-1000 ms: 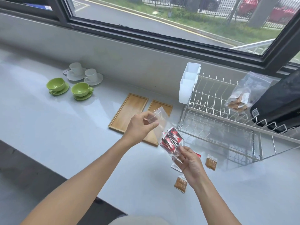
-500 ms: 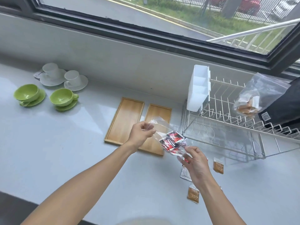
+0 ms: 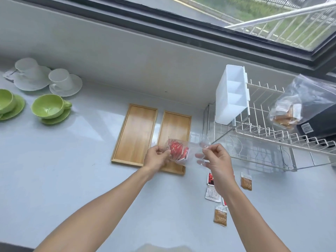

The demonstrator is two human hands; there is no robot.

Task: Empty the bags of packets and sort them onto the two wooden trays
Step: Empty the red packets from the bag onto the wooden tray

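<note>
From my seat I look down on a pale counter (image 3: 76, 179) that runs under a dark-framed window (image 3: 236, 24). At the right stands a wire dish rack (image 3: 263, 142) with a white plastic cutlery holder (image 3: 231, 95) hung on its left end. On the far end of the rack rests a second clear bag (image 3: 305, 100) with brown packets inside, leaning against something black that I cannot make out. Two wooden trays lie side by side in the middle of the counter: the left tray (image 3: 134, 133) is bare, and the right tray (image 3: 175, 128) is bare where I can see it, its near end hidden by my hands. To the far left sit two green cups (image 3: 49, 106) on green saucers and, behind them, two white cups (image 3: 60, 80) on white saucers. Over the near end of the right tray I hold a clear bag (image 3: 185, 151) sideways, with red packets (image 3: 177, 150) bunched at its left end. My left hand (image 3: 156, 157) pinches that filled end, fingers curled shut on the plastic; my right hand (image 3: 216, 160) pinches the empty end between thumb and fingers. On the counter beneath my right wrist lie loose packets: a red one (image 3: 210, 179), a white one (image 3: 211, 194), and two brown ones, one near the rack (image 3: 246, 181) and one nearer me (image 3: 220, 216).
</note>
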